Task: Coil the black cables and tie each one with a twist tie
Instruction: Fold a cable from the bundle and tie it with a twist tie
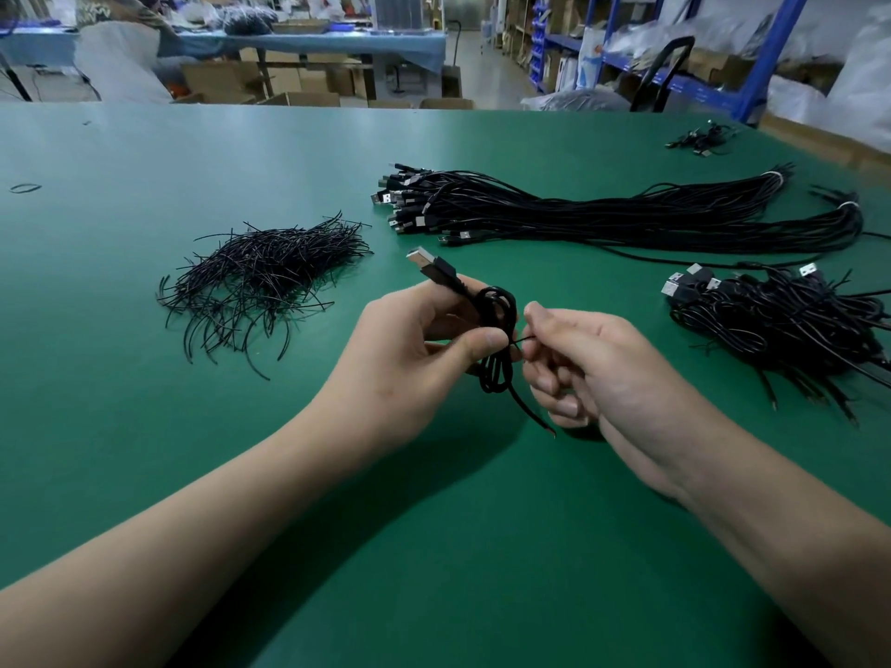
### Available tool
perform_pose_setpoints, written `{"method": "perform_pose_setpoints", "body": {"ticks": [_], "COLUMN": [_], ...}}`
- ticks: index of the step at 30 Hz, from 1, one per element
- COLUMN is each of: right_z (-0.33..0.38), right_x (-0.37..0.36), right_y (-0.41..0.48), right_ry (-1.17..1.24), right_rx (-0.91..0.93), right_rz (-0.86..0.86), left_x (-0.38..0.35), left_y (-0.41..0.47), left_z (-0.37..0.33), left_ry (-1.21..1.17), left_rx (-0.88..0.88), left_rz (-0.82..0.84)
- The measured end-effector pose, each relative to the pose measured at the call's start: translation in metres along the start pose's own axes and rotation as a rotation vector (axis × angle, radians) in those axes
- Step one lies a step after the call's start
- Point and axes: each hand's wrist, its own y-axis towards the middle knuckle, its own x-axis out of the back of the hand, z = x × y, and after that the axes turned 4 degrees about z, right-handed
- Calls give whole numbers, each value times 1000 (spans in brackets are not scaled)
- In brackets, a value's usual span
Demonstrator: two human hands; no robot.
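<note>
My left hand grips a coiled black cable above the green table; its USB plug sticks out up and to the left, and a loose end hangs down. A thin black twist tie wraps the coil's middle. My right hand pinches the tie's ends just right of the coil. A heap of loose twist ties lies to the left. Long bundles of straight cables lie behind. Several coiled, tied cables are piled at the right.
A small cable bunch lies at the far right corner, and a rubber band at the far left. Beyond the table stand cardboard boxes, blue shelving, and a person in white at another bench.
</note>
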Motion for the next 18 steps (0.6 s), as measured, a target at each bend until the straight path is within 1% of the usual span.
{"method": "perform_pose_setpoints", "body": {"ticks": [2, 5, 9, 11, 14, 16, 18], "right_z": [2, 3, 2, 1, -2, -3, -4], "right_x": [1, 2, -6, -12, -18, -21, -24], "right_y": [-1, -2, -5, -6, -8, -9, -9], "right_ry": [-40, -52, 199, 288, 317, 269, 127], "right_rx": [-65, -130, -168, -143, -105, -67, 4], "right_rz": [12, 61, 127, 98, 16, -49, -122], "left_x": [-2, -4, -5, -5, -5, -6, -8], "left_y": [-1, -2, -2, -3, -2, -1, -1], "left_z": [-1, -4, -5, -5, -5, -5, -6], "left_ry": [72, 221, 376, 430, 500, 518, 458], "left_rx": [-24, -118, -251, -305, -374, -401, -350], "left_rz": [-39, -93, -162, -183, -190, -178, -168]}}
